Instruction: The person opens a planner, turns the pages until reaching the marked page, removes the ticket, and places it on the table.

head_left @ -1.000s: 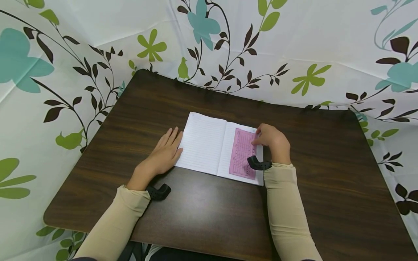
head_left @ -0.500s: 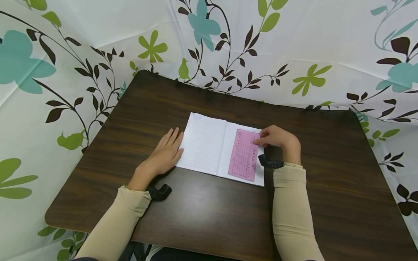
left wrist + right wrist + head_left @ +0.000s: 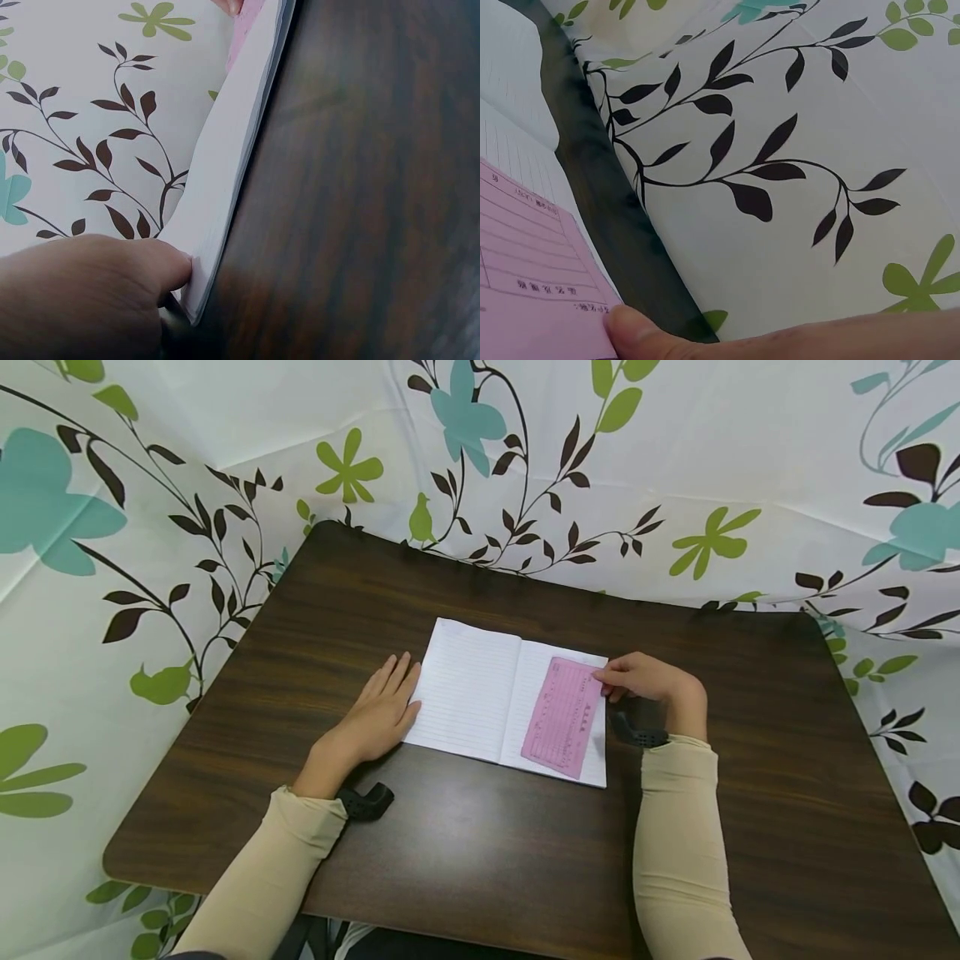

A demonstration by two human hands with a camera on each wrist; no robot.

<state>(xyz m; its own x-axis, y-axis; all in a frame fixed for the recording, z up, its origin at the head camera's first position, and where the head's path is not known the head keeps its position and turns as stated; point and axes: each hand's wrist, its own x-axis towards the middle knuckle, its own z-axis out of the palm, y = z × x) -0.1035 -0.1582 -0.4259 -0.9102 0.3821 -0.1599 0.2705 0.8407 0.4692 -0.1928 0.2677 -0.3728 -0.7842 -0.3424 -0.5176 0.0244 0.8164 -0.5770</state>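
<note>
An open lined notebook (image 3: 472, 693) lies on the dark wooden table, its pages spread flat. On its right page is a pink printed slip (image 3: 561, 718) with ruled lines, turned at a slant to the page. My right hand (image 3: 645, 678) pinches the slip's upper right edge between thumb and fingers. In the right wrist view the thumb (image 3: 634, 330) sits at the corner of the slip. My left hand (image 3: 384, 706) lies flat with straight fingers at the notebook's left edge. The left wrist view shows its thumb (image 3: 176, 268) on the notebook's corner.
The brown wood-grain table (image 3: 465, 843) extends around the notebook on all sides. A white cloth (image 3: 600, 460) printed with leaves and flowers hangs behind the table. Black wrist-worn devices sit under both wrists, such as the left one (image 3: 366, 802).
My right hand has moved to the right, drawing the slip's top with it, so the slip now lies more slanted. The left hand and the notebook have stayed in place.
</note>
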